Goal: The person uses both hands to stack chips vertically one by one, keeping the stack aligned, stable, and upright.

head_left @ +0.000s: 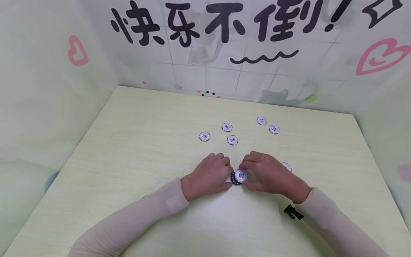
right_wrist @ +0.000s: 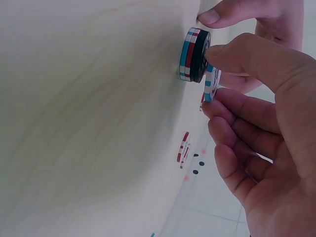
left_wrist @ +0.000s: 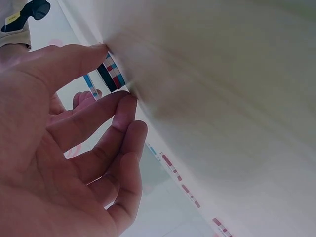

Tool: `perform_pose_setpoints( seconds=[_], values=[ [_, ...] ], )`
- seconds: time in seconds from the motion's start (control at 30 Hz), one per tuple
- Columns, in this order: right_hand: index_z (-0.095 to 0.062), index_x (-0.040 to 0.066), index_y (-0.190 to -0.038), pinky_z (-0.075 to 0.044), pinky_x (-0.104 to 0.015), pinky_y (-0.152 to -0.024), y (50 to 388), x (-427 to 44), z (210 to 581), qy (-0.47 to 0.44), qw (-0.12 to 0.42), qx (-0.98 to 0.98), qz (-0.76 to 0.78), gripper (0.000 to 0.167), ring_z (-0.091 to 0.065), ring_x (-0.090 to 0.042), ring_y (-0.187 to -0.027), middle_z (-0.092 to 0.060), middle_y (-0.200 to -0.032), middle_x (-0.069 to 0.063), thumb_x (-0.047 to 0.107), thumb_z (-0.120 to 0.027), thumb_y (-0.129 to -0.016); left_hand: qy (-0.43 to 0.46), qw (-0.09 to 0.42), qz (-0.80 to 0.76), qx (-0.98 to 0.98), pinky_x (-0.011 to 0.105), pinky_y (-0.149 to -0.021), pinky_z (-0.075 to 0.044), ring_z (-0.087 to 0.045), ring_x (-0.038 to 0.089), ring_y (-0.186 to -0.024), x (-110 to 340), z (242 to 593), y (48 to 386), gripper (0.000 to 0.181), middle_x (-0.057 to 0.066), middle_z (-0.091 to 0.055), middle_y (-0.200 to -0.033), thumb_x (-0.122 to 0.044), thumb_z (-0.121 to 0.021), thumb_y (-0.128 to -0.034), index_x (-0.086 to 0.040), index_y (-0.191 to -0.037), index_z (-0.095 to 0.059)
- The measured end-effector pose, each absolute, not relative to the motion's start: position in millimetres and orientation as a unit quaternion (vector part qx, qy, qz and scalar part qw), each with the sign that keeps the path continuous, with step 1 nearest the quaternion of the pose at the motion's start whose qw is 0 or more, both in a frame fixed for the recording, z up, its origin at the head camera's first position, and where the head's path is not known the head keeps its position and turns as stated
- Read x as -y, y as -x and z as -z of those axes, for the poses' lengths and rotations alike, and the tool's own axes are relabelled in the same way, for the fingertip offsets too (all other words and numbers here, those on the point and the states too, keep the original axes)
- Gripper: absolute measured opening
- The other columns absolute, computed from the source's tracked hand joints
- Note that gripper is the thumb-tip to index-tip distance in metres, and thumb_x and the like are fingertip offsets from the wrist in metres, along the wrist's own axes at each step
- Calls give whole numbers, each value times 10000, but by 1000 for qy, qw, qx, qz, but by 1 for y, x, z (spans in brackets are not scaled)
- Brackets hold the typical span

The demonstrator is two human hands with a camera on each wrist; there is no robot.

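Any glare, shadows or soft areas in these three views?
Head: pale sheen on the table, lower middle; top chip legible. Left wrist: soft dark shading on the table beside the left fingertips. Right wrist: broad soft shadow across the table, stripes on the chip stack distinct.

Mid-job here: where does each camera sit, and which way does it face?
Head: on the head, facing forward and down at the pale wooden table; left hand, right hand and cream sleeves show.
Left wrist: on that wrist, facing along the left hand to a round chip stack edged black, red and blue; the right hand partly shows.
Right wrist: on that wrist, facing along the right hand to the stack and a white, blue-edged round chip; the left hand partly shows.
Both wrist views share the stack.
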State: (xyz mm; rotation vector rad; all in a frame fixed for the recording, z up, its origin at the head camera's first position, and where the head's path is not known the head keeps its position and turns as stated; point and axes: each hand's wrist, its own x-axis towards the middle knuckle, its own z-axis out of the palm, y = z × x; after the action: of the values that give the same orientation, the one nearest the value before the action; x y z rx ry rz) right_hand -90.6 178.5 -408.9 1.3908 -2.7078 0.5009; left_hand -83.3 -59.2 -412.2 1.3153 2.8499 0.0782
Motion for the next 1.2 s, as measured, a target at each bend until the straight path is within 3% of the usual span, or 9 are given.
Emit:
perform_pose_setpoints(
  seconds=[1.2],
  values=[
    [-822, 47, -1084, -578, -311, -791, 90, -171, 415, -468, 22, 867, -170, 281, -628, -144, -898, -729, -1029, 3, 96, -912, -822, -428, -23, -14, -904, 286, -694, -430, -589, 180, -841, 61, 414, 82, 279, -3, -743, -1008, -407, -850, -957, -148, -1061, -852]
  ],
)
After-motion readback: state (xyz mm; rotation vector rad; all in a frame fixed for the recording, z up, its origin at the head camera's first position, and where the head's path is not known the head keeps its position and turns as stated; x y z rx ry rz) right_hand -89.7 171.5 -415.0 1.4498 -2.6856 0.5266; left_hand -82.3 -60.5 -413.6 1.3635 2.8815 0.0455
